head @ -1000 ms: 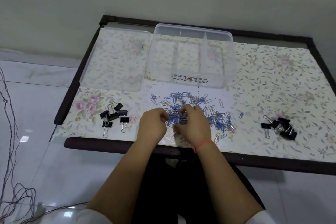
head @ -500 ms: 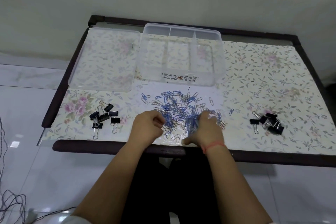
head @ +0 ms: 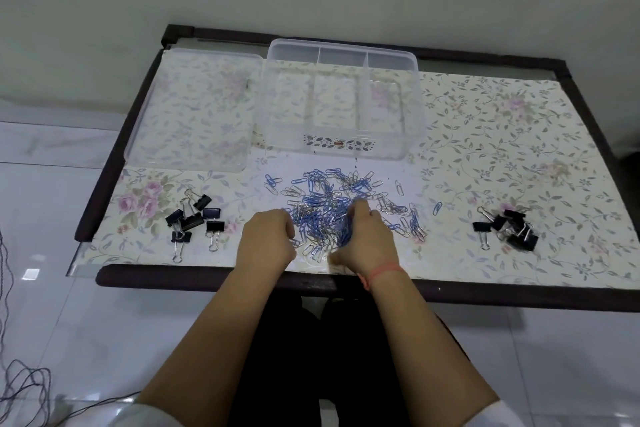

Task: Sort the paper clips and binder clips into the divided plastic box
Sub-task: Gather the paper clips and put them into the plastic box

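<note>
A heap of blue and silver paper clips [head: 332,198] lies in the middle of the table, near its front edge. My left hand [head: 268,241] rests curled at the heap's left side, fingertips among the clips. My right hand [head: 365,239] is closed around a bunch of blue paper clips at the heap's near right. Behind the heap stands the clear divided plastic box [head: 341,102], its three compartments showing nothing inside. Black binder clips lie in two groups: one on the left [head: 194,220], one on the right [head: 507,227].
The box's clear lid [head: 194,111] lies flat left of the box. The table [head: 519,135] has a floral cover and a dark frame. A wall runs right behind it. Cables [head: 20,381] lie on the tiled floor at the left.
My right hand has gathered blue clips and closed on them at the heap's near right. My left hand stays at the heap's left edge. The camera view has shifted slightly.
</note>
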A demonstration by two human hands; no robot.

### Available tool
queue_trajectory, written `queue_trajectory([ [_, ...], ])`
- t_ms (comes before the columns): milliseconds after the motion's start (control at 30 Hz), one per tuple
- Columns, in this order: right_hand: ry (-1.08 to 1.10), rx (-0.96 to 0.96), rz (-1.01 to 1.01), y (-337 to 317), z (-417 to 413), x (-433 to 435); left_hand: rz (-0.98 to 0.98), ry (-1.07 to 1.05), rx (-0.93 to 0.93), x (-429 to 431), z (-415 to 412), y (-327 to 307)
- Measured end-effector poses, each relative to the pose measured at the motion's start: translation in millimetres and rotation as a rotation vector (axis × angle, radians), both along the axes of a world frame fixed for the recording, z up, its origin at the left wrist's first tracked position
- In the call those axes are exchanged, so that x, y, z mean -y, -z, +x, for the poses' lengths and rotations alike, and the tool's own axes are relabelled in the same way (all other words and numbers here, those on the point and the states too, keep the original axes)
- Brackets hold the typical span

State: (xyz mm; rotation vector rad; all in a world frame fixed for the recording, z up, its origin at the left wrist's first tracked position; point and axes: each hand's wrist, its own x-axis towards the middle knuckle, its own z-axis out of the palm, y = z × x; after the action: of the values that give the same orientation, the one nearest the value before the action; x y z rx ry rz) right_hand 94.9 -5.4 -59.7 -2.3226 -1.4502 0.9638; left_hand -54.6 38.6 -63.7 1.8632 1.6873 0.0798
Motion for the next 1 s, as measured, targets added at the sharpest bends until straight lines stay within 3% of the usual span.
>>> queue_trajectory([
  [200,0.140,-0.134,0.116,4.5,-2.8,-8.9,-0.004,-0.059,0.147,-3.9,15.0,-2.4],
  [433,0.013,0.014,0.119,4.1,-12.0,-6.2,-0.006,-0.180,0.407,-4.5,8.9,-3.6],
  [667,0.137,-0.059,0.168,-1.4,0.6,-7.4,0.105,-0.216,0.308,-0.7,7.7,-12.8],
  [800,0.291,0.062,0.170,-7.7,41.8,1.2,0.141,-0.163,0.186,-1.9,10.5,-13.7],
  [1000,0.534,0.124,0.001,3.7,67.7,12.0,0.148,-0.082,0.268,-0.7,38.5,-15.6],
])
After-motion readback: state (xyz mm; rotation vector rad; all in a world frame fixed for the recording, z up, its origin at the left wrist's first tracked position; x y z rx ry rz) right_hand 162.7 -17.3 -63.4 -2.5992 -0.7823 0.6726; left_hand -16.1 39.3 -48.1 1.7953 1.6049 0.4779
